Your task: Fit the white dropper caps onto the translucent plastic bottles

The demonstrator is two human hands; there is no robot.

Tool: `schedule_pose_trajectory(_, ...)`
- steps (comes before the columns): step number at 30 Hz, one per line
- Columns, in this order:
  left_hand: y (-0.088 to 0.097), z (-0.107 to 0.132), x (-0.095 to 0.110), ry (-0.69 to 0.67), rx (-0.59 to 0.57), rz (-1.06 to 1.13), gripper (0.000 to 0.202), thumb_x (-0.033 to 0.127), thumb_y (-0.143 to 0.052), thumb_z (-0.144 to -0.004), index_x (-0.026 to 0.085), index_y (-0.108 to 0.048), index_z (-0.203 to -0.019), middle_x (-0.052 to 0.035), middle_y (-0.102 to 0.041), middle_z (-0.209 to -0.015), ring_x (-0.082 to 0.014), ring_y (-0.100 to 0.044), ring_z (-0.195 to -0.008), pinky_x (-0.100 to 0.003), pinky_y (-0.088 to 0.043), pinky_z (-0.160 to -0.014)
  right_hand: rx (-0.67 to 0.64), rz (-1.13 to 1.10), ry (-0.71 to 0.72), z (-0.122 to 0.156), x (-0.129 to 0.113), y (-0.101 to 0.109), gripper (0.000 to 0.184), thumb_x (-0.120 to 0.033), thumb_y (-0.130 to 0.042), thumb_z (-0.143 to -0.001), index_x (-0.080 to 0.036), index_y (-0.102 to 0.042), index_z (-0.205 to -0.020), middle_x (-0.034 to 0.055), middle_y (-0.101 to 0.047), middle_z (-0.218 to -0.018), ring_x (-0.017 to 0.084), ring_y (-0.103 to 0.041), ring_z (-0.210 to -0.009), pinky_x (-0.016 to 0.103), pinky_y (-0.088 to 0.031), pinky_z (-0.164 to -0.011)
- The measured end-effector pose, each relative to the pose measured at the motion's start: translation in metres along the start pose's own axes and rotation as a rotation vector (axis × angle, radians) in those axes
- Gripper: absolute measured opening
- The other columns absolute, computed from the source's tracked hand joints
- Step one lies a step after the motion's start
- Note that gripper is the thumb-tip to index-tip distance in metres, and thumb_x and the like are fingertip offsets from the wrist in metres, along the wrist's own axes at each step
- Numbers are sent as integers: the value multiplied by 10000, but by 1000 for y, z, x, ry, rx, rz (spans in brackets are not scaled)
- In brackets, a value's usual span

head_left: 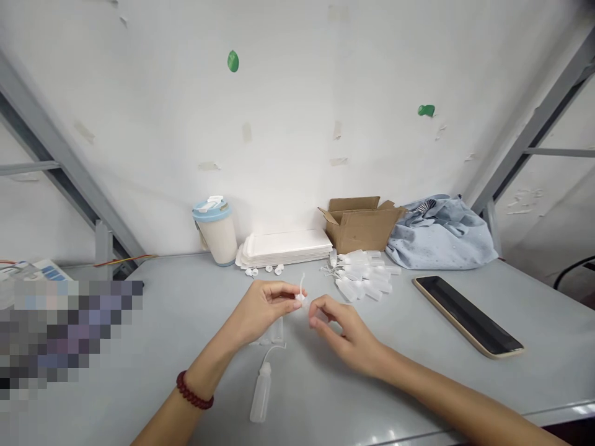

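My left hand (pixel 263 306) pinches a small white nozzle cap (pixel 301 296) with a thin tube that points upward. My right hand (pixel 343 331) is close beside it, fingers curled around a small clear part (pixel 320 317) that I cannot make out well. Both hands hover just above the grey table (pixel 139 371) at its middle. A small translucent squeeze bottle (pixel 261 391) with a bent tip lies on the table below my left wrist, which wears a dark red bead bracelet (pixel 194 391). A pile of several empty translucent bottles (pixel 365 275) lies just beyond my right hand.
At the back stand a lidded cup (pixel 216 230), a stack of white trays (pixel 286 246), an open cardboard box (pixel 360 223) and a blue cloth bundle (pixel 441 234). A few loose caps (pixel 266 270) lie before the trays. A phone (pixel 467 314) lies at the right. Metal frame bars rise at both sides.
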State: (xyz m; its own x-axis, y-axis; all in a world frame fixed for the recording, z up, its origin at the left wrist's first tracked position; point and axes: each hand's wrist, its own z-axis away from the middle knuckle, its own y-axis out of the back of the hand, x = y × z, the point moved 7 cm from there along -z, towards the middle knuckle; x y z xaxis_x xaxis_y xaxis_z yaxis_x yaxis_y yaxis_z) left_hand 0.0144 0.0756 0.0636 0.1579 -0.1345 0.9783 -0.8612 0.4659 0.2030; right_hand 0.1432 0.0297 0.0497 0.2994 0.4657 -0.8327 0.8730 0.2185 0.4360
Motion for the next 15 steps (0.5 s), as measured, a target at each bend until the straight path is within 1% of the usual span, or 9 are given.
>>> schedule_pose_trajectory(4, -2, 1, 3, -14, 65, -5, 128, 284, -718, -670, 170, -690, -720, -32, -689, -780, -189, -627, -768, -281, -508, -699, -157, -546, -217, -6, 15, -2, 237, -435, -481, -880, -212, -404, -855, -25, -510, -698, 96, -445, -556, 264, -437, -579)
schedule_pose_trajectory(6, -6, 1, 6, -41, 79, -5, 116, 281, -710, -678, 175, -683, -718, -32, -681, -773, -185, -625, -758, -279, -511, -687, -198, -720, -293, -7, 21, -2, 252, -444, -504, -870, -223, -384, -848, -49, -470, -658, 78, -383, -509, 244, -418, -548)
schedule_pose_trajectory(8, -10, 3, 9, -96, 89, -13, 92, 265, -697, -693, 182, -688, -730, -40, -684, -809, -190, -630, -793, -282, -516, -719, -218, -799, -355, -6, 25, -2, 248, -436, -512, -869, -233, -374, -841, -70, -421, -617, 68, -313, -474, 216, -382, -513)
schedule_pose_trajectory(11, -13, 5, 14, -175, 94, -18, 77, 250, -693, -700, 181, -699, -735, -53, -691, -847, -200, -634, -832, -286, -518, -756, -243, -819, -404, -3, 26, -2, 233, -430, -503, -877, -238, -373, -855, -84, -368, -586, 63, -242, -454, 190, -326, -480)
schedule_pose_trajectory(13, -13, 5, 15, -181, 86, -16, 100, 270, -684, -717, 180, -703, -755, -53, -693, -873, -198, -630, -851, -274, -514, -755, -246, -807, -404, -3, 25, -1, 218, -423, -492, -885, -237, -379, -874, -84, -353, -584, 62, -233, -459, 185, -307, -481)
schedule_pose_trajectory(15, -11, 4, 13, -137, 73, -51, 151, 319, -649, -754, 175, -699, -759, -41, -688, -806, -178, -629, -785, -257, -507, -713, -244, -789, -390, -3, 24, 1, 216, -426, -484, -889, -236, -383, -886, -84, -345, -580, 64, -241, -465, 186, -294, -480)
